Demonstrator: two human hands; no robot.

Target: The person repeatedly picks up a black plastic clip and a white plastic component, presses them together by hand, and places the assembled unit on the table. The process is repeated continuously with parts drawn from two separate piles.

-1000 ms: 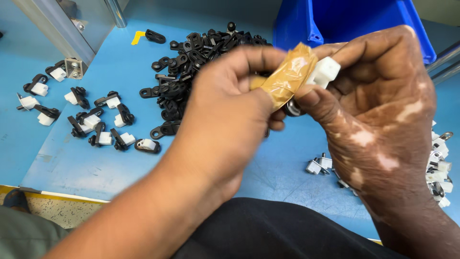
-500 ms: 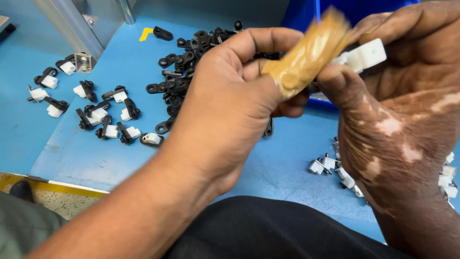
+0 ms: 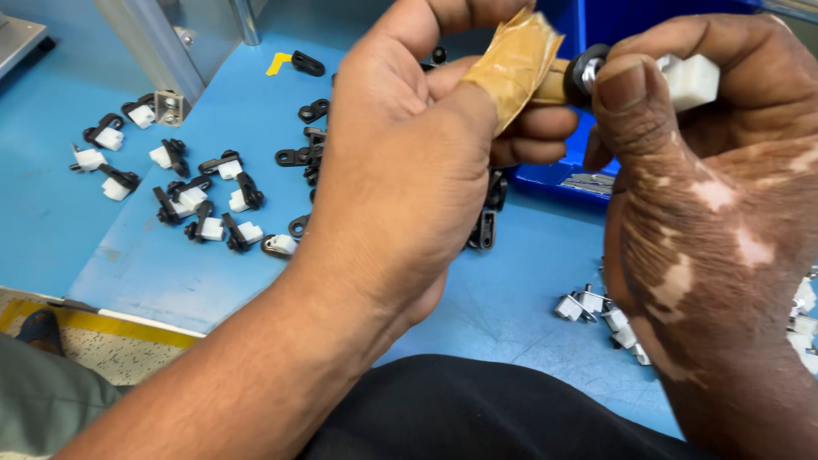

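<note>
My left hand (image 3: 409, 162) and my right hand (image 3: 707, 196) meet near the top of the head view, above a blue table (image 3: 213, 273). The left thumb wears a wrap of tan tape (image 3: 511, 60) and, with the fingers, pinches a small black ring part (image 3: 588, 72). My right hand grips a white plastic block (image 3: 690, 78), its thumb pressed on the black ring where the two pieces join. Both pieces are largely hidden by fingers.
Assembled black-and-white clips (image 3: 196, 200) lie at the left. Loose black clips (image 3: 307, 153) sit behind my left hand. White-and-metal pieces (image 3: 596, 311) lie at the right. A blue bin (image 3: 596, 128) stands at the back, a metal post (image 3: 153, 60) at top left.
Both hands have risen toward the camera and shifted right. The white block and black ring now sit pressed together under my right thumb.
</note>
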